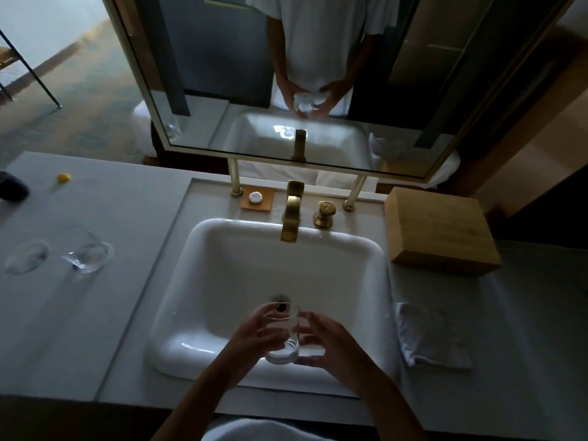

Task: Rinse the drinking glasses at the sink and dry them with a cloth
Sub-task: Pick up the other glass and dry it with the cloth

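A clear drinking glass is held upright over the near part of the white sink. My left hand grips its left side, fingers curled round it. My right hand cups its right side with the fingers curved against the glass. No water runs from the brass tap. Two more clear glasses stand on the counter to the left. A folded white cloth lies on the counter right of the sink.
A wooden box sits at the back right. Behind the sink are a brass knob, an orange tray with a small round item, and a framed mirror. A small yellow object lies far left.
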Tool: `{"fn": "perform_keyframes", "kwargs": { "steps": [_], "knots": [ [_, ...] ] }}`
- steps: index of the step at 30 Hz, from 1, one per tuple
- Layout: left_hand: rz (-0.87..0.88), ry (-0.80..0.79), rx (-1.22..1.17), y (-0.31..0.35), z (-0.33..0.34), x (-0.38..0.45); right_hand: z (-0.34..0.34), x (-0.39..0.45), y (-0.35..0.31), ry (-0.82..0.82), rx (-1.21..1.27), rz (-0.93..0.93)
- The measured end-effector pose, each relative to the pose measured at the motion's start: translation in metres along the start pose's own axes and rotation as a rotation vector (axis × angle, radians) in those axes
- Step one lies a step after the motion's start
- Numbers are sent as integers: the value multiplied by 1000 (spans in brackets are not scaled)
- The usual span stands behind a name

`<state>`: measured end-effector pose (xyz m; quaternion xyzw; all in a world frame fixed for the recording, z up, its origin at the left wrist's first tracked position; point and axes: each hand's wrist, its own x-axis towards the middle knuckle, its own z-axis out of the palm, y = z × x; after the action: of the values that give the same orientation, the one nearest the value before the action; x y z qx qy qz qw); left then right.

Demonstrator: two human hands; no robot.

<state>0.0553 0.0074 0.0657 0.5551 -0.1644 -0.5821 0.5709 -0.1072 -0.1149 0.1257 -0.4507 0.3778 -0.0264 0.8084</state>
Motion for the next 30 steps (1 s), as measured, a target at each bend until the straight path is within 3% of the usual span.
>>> {"fn": "perform_keyframes", "kwargs": {
  "steps": [3,5,9,12,14,19,24,27,30],
  "knots": [
    [-15,24,-96,-2,-2,2,-22,-4,8,89,50,8],
    [-28,36,-138,-4,-3,4,-53,-6,15,233,-127,-30],
    [-53,44,-191,-6,-5,6,-138,-16,35,801,-763,-111],
    [-54,64,-203,-5,-3,6,-188,-19,38,1088,-921,-122],
    [-58,79,-219,-3,-1,6,-208,-2,44,1125,-1040,-103],
    [-63,109,-242,-1,0,7,-201,40,67,1049,-1158,181],
    [-74,144,-251,2,-3,7,-199,44,72,1053,-1128,111],
    [-81,157,-232,5,-5,6,-211,45,77,990,-1135,169],
    [-84,184,-246,9,-5,6,-222,50,84,1075,-1223,145]
  ]
}}
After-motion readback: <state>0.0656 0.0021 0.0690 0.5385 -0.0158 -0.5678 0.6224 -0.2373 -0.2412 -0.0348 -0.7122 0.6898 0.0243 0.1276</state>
